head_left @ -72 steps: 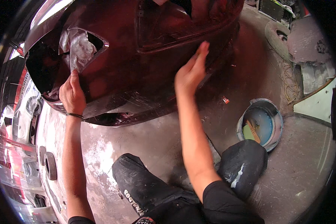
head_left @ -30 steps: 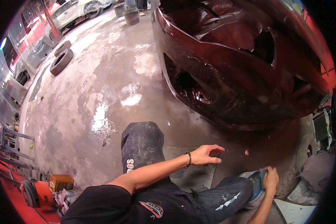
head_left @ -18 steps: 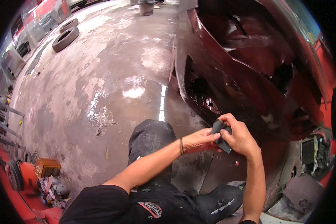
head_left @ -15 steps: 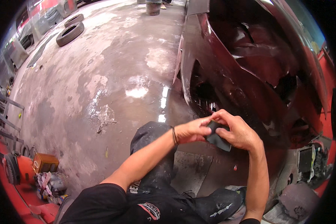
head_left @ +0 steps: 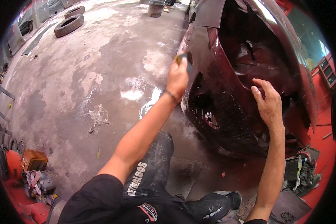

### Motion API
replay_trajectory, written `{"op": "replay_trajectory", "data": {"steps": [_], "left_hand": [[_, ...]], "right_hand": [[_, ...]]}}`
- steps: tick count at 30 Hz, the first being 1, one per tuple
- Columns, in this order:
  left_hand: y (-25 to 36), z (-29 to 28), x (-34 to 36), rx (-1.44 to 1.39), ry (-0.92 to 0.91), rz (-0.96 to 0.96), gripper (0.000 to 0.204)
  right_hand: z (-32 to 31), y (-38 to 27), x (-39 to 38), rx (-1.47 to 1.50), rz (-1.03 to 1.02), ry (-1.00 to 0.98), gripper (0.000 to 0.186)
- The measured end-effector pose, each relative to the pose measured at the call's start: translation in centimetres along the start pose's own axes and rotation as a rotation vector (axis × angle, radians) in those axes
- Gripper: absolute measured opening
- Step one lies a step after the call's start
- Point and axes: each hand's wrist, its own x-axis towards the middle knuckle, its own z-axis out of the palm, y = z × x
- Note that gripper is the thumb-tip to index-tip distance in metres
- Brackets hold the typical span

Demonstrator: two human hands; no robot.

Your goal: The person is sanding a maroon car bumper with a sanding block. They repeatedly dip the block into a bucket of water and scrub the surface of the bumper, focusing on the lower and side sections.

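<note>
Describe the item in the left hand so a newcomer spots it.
Find the dark red car body at upper right. The left hand is at its left edge. The small blurred pad it holds shows yellowish beside dark, unlike the car body.

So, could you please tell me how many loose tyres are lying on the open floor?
2: the nearer tyre lies toward the upper left, and the farther tyre lies just beyond it. Any others may be hidden by the picture's dark rim.
</note>
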Motion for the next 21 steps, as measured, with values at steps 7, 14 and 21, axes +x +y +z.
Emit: {"op": "replay_trajectory", "data": {"steps": [7, 14, 21], "left_hand": [[-3.8, 11.3, -4.2, 0.838, -0.113, 0.544, 0.076], [-2.0, 12.4, 2.1, 0.877, 0.005, 0.486, 0.084], [-2.4, 11.7, 3.9, 0.83, -0.108, 0.509, 0.078]], "right_hand": [[2.3, 6.0, -4.3, -0.262, 0.117, -0.017, 0.058], [2.7, 6.0, -4.6, -0.294, 0.171, 0.069, 0.06], [2.5, 5.3, -3.0, -0.149, 0.419, -0.017, 0.067]]}}
